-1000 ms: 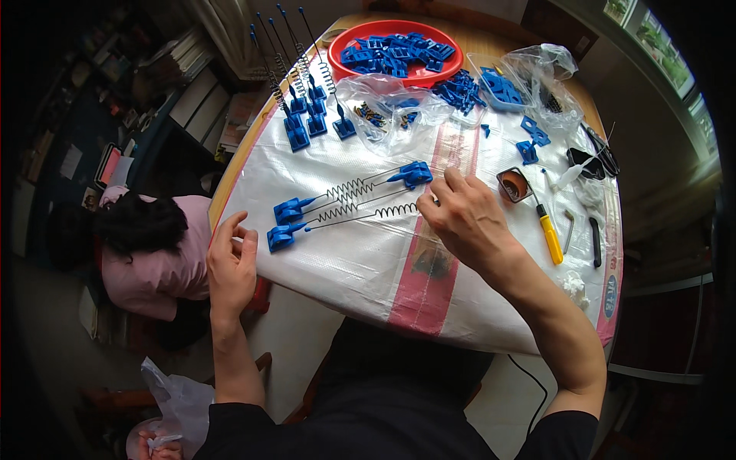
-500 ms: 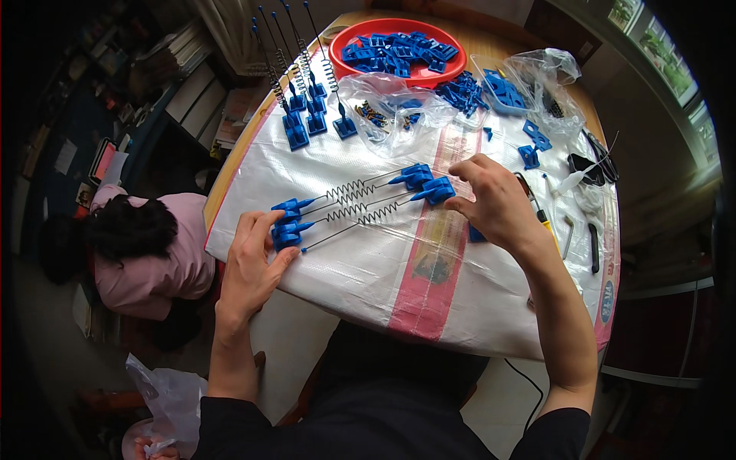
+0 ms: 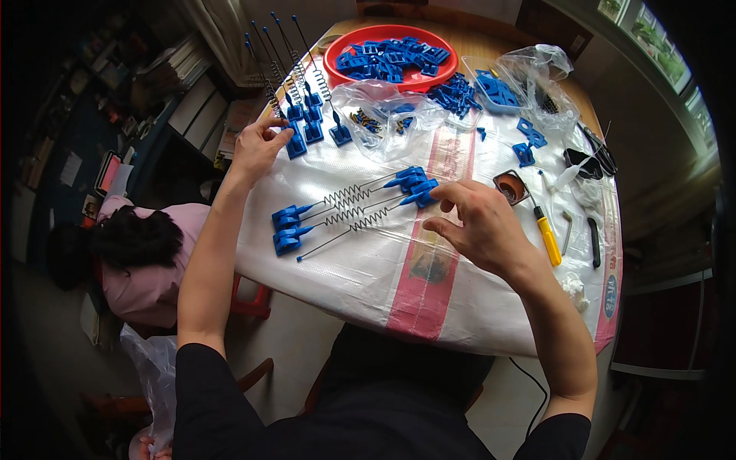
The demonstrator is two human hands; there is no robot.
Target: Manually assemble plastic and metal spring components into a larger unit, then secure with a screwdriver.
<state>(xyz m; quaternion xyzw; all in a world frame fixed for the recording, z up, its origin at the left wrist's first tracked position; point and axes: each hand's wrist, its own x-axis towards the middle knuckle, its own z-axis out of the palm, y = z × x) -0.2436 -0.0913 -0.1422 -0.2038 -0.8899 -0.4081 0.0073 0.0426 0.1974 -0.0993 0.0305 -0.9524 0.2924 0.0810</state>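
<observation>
Hands, 2. Left hand [image 3: 259, 153]: thumb and fingers drawn close together at the foremost upright blue base; cannot tell whether it has hold of it. Right hand [image 3: 483, 221]: thumb and forefinger well parted, holding nothing, fingertips right beside the lying spring rods [image 3: 354, 205]; contact unclear.

Lying spring rods: 4, side by side on the woven sheet [image 3: 345, 291] between the two hands. Blue bases at both ends of the group, 2 left, 2 right; coils overlap in the middle.

Upright spring rods [image 3: 340, 136] at left hand: at least 5; overlap prevents an exact count. One stands slightly apart, to the right.

Beyond: 1 red basin [image 3: 333, 75] with many blue parts, uncounted; 1 clear bag [image 3: 359, 98] with small fasteners in 2 clusters; 1 heap of small blue pieces [image 3: 454, 95]; 1 clear tub [image 3: 477, 75] of flat blue plates.

Right side of desk [image 3: 483, 42]: 1 square dark-rimmed container [image 3: 511, 186], brown inside; 1 yellow-handled screwdriver [image 3: 549, 241]; 1 hex key [image 3: 566, 234]; 1 black bar [image 3: 594, 242].

Left of desk: 1 person in pink [image 3: 149, 264].
</observation>
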